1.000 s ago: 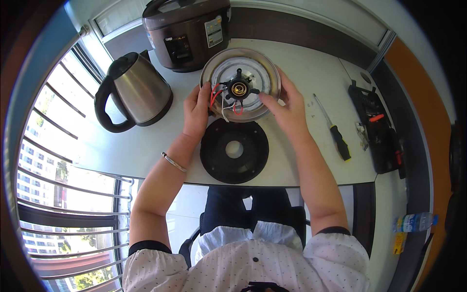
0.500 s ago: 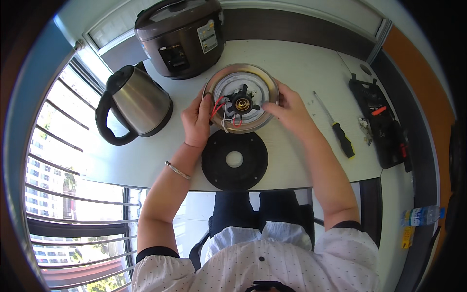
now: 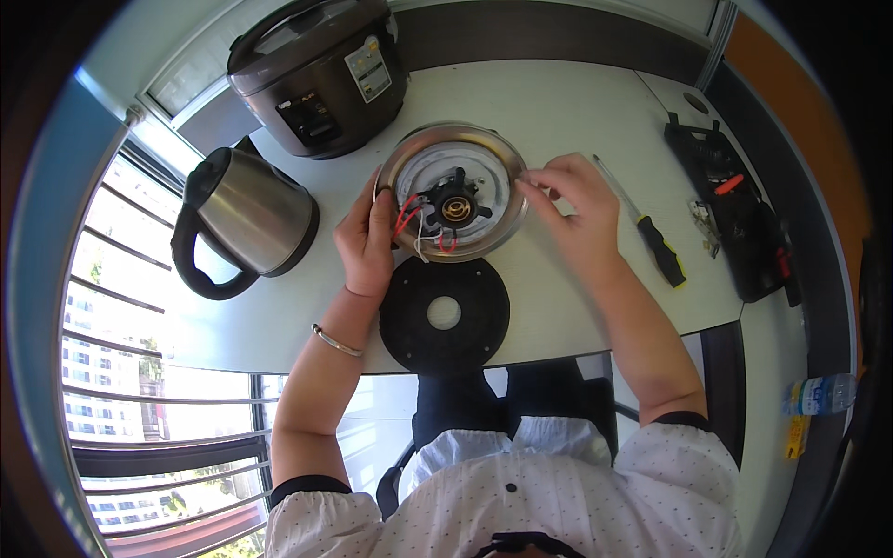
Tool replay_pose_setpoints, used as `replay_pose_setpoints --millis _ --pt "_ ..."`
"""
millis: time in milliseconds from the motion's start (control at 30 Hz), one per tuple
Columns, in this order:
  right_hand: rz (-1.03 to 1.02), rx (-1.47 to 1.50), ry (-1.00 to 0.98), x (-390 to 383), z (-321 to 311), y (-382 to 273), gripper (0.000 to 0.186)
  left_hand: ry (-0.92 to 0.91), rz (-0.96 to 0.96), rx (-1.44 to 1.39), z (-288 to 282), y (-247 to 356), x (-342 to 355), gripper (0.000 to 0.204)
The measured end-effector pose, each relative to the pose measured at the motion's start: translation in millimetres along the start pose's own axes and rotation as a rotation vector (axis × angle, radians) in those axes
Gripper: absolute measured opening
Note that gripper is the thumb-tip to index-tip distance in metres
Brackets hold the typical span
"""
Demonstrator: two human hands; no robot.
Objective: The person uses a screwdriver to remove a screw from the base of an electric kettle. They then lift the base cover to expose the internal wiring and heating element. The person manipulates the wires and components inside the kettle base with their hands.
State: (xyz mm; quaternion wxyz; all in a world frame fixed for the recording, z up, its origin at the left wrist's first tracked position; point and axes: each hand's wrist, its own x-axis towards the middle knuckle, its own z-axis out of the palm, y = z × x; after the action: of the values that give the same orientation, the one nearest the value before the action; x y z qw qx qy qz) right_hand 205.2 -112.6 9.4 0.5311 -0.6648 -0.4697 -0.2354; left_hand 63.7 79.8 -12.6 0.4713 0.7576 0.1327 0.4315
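Note:
A round stainless-steel kettle body (image 3: 512,219) stands with its open underside up, showing a black connector (image 3: 457,210) with brass-coloured rings and red and white wires (image 3: 406,219). My left hand (image 3: 366,237) is closed around its left rim. At the right rim, my right hand (image 3: 579,206) has thumb and forefinger pinched together; whether they hold the rim or some tiny piece cannot be made out. Just in front, a black disc (image 3: 409,321) with a centre hole and small holes near its edge lies flat by the table's front edge.
A steel electric kettle (image 3: 251,214) with black handle stands at left, a dark rice cooker (image 3: 316,88) behind it. To the right lie a screwdriver (image 3: 656,246), small metal bits (image 3: 704,226) and a black tool case (image 3: 749,223). A plastic bottle (image 3: 823,395) is at far right.
My right hand has shifted off its grip on the right rim into a pinch beside it. My left hand keeps its hold. The whole view has shifted slightly.

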Motion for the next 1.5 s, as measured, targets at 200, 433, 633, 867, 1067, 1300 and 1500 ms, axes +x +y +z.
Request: replay_pose_setpoints --millis 200,433,633,867,1067,1300,1500 --pt "-0.248 -0.223 -0.03 2.7 8.2 -18.5 0.011 0.023 0.053 0.03 0.4 -0.1 1.0 0.035" --pt "-0.289 -0.387 -0.136 7.5 14.0 -24.3 0.01 0.017 0.03 0.043 0.8 1.7 0.8 0.034" --pt "-0.269 -0.39 -0.134 7.3 16.6 -25.3 0.014 0.036 0.073 0.04 1.5 -2.3 1.5 0.033" --pt "-0.304 -0.418 -0.141 8.8 16.9 -25.5 0.012 0.023 0.079 0.072 -0.2 -3.2 2.7 0.033" --pt "-0.303 -0.423 -0.171 9.5 16.6 -28.6 0.016 0.041 0.146 0.065 0.8 -6.4 3.7 0.034" --pt "-0.427 -0.482 -0.233 12.9 16.7 -23.2 0.017 0.033 0.142 0.054 1.0 -9.4 4.3 0.034" --pt "-0.523 -0.497 -0.313 19.2 14.2 -17.7 0.019 0.038 0.166 0.055 1.2 -11.9 4.5 0.034"
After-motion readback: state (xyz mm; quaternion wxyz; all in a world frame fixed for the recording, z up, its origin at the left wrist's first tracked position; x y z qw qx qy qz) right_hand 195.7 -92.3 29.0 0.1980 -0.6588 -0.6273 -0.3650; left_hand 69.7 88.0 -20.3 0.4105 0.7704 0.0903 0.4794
